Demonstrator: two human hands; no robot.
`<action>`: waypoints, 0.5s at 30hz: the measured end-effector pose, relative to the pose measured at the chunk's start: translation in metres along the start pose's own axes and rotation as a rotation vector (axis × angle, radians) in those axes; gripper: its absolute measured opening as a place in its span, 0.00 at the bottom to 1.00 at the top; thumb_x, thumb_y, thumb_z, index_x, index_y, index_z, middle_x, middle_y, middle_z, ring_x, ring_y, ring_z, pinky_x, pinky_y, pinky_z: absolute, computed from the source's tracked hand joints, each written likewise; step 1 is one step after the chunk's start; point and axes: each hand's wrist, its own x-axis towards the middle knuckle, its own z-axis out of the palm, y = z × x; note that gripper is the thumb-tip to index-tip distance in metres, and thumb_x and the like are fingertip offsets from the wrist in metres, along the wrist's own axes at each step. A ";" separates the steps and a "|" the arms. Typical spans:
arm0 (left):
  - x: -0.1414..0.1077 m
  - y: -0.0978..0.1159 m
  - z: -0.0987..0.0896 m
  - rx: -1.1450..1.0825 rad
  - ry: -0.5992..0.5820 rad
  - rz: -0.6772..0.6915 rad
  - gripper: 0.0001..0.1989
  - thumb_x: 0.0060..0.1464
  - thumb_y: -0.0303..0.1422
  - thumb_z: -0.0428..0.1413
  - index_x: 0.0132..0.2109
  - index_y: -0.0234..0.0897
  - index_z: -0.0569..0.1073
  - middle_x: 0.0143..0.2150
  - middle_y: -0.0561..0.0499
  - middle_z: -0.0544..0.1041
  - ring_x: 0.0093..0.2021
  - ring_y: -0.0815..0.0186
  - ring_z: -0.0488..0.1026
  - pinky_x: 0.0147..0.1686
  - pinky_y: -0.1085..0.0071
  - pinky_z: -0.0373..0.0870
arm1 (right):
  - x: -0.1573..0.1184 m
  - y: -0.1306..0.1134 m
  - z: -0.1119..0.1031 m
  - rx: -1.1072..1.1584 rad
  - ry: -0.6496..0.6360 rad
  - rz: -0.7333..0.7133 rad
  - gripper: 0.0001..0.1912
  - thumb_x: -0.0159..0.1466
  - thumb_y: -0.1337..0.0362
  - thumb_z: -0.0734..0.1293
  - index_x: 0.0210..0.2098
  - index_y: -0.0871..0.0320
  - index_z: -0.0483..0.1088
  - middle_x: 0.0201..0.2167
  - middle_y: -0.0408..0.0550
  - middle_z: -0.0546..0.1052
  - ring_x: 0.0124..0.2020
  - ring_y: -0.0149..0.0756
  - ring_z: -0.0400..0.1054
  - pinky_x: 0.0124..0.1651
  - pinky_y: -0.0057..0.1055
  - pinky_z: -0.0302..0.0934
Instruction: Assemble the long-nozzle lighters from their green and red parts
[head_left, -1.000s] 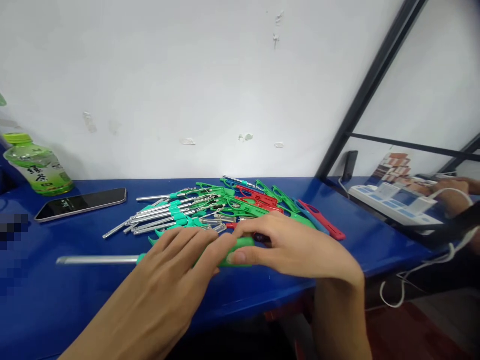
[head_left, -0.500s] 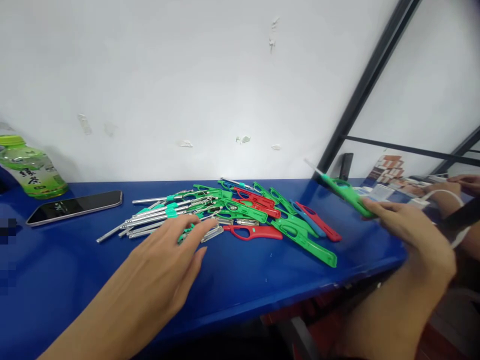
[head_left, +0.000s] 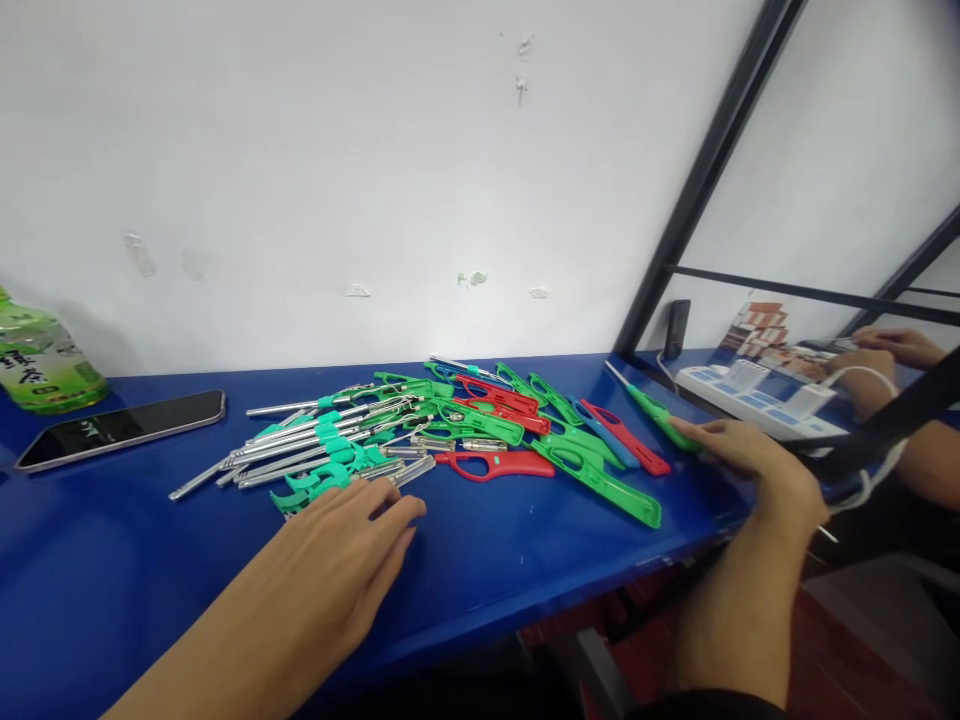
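Observation:
At the right, a green long-nosed lighter (head_left: 656,412) lies low along the blue table with its metal tip pointing to the wall. My right hand (head_left: 739,455) is closed on its near end. My left hand (head_left: 356,545) rests in front of the heap, fingers loosely bent and apart, with nothing seen in it. Just beyond it are teal triggers (head_left: 330,480) and metal lighter tubes (head_left: 289,445). Right of these lie green shell halves (head_left: 611,490), a red shell (head_left: 510,463) and a blue shell (head_left: 611,437).
A phone (head_left: 124,430) and a green-labelled bottle (head_left: 45,355) stand to the left on the blue table (head_left: 480,570). A black metal frame (head_left: 694,180) rises at the right. Past it are a white power strip (head_left: 757,400) and another person's hands (head_left: 892,350).
My right hand has lowered the green lighter from the air to the tabletop. My left hand has drawn back slightly from the heap, uncovering teal triggers. The view has shifted a little.

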 end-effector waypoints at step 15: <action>-0.003 -0.001 0.001 0.038 0.163 -0.051 0.20 0.74 0.36 0.44 0.54 0.47 0.81 0.60 0.42 0.78 0.46 0.55 0.84 0.31 0.67 0.80 | -0.050 -0.089 -0.016 0.114 -0.434 -0.375 0.27 0.54 0.39 0.76 0.40 0.56 0.87 0.31 0.50 0.85 0.32 0.44 0.75 0.35 0.34 0.67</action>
